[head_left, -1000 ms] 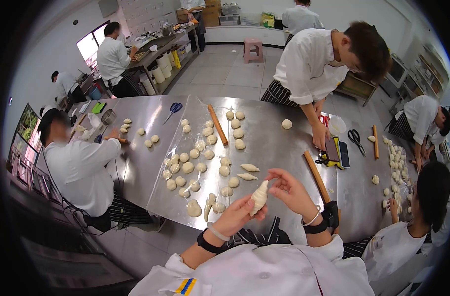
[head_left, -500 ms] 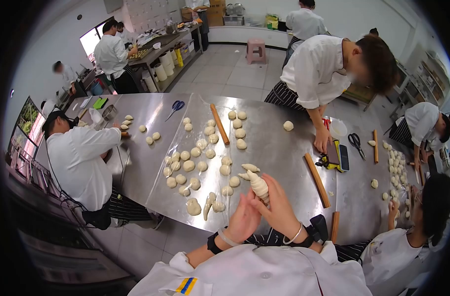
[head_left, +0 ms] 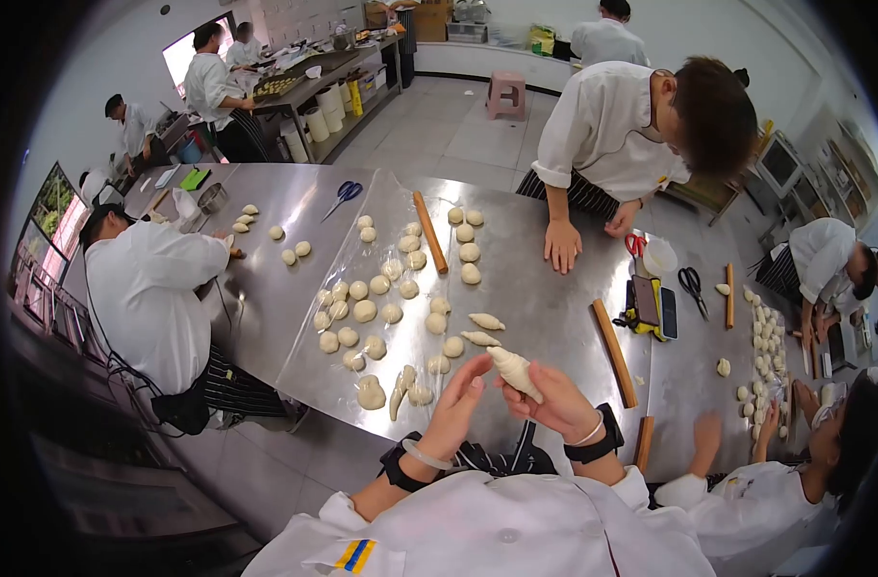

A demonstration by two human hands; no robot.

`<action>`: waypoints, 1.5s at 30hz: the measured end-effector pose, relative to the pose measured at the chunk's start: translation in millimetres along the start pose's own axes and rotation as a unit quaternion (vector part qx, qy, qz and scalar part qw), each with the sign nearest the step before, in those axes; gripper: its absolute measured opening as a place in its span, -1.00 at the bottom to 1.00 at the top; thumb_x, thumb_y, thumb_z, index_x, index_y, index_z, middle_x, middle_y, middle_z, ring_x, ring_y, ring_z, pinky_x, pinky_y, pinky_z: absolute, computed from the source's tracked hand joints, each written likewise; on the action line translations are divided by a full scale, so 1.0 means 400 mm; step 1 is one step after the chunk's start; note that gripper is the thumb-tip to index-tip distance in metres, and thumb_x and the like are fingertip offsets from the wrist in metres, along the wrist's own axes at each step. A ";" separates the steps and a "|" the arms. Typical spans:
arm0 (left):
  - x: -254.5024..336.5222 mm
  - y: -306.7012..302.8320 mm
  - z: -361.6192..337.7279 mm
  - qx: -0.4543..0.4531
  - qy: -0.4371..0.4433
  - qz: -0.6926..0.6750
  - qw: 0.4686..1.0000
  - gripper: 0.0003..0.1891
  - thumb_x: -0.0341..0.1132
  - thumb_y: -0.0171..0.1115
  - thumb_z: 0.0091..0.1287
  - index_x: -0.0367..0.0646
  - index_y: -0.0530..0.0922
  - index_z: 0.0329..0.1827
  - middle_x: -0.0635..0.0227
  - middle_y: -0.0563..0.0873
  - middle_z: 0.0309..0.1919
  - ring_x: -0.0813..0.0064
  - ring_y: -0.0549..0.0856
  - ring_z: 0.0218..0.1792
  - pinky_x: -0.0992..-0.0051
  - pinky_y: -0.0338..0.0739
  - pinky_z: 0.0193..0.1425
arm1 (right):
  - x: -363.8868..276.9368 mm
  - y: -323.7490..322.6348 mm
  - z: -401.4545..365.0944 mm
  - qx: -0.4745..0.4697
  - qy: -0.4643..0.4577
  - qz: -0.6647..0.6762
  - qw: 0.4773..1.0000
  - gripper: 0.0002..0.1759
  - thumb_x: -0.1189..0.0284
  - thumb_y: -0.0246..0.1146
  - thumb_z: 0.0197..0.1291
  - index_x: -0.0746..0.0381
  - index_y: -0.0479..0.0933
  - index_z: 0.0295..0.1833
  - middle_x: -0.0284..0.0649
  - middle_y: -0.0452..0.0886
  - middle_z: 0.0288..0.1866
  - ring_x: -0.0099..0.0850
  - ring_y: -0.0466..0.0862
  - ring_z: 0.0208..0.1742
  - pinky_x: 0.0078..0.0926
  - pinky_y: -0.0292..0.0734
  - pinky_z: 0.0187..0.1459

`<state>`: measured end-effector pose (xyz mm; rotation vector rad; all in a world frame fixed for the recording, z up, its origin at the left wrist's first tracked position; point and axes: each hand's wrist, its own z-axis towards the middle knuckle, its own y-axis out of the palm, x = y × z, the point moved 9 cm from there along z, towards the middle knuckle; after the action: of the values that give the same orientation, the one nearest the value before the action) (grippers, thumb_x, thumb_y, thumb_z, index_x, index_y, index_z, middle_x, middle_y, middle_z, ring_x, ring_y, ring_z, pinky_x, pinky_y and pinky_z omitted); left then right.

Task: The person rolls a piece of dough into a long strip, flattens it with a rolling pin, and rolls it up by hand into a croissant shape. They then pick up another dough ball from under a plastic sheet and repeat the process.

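Note:
A ridged, spindle-shaped piece of rolled dough (head_left: 516,373) rests in my right hand (head_left: 562,402), its pointed tip aimed up and to the left. The fingers wrap around its lower end. My left hand (head_left: 461,396) is held upright beside it with the fingers stretched and slightly curved, fingertips close to the dough's tip. Just beyond my hands, two similar shaped dough pieces, a farther one (head_left: 485,321) and a nearer one (head_left: 480,338), lie on the steel table (head_left: 535,308). To their left are several round dough balls (head_left: 364,311), some under clear plastic sheet.
A wooden rolling pin (head_left: 430,233) lies among the dough balls, another (head_left: 614,353) to the right. Blue scissors (head_left: 343,200), black scissors (head_left: 693,291) and a phone (head_left: 668,313) are on the table. A co-worker (head_left: 607,125) leans over the far side; others work left and right.
My hands have moved apart; the left has come off the dough, which stays in the right and now tilts further left. The co-worker opposite has moved a hand away from the phone onto the table.

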<state>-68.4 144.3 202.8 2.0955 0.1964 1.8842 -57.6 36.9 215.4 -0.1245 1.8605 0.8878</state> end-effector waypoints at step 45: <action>-0.129 -0.206 -0.090 0.096 -0.147 -0.141 0.974 -0.80 -0.36 -0.03 0.40 -0.21 0.50 -0.02 0.19 0.59 0.05 0.40 0.59 -0.06 0.47 0.43 -0.01 | 0.360 -0.475 -0.266 0.272 0.136 -0.545 0.782 -0.25 0.01 0.29 0.05 0.06 0.31 0.34 0.05 0.05 0.48 0.26 0.11 0.40 0.27 0.04 0.31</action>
<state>-101.6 210.8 130.5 2.2980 0.5928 1.4237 -118.5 -123.9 19.0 -0.8974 1.7976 -0.5002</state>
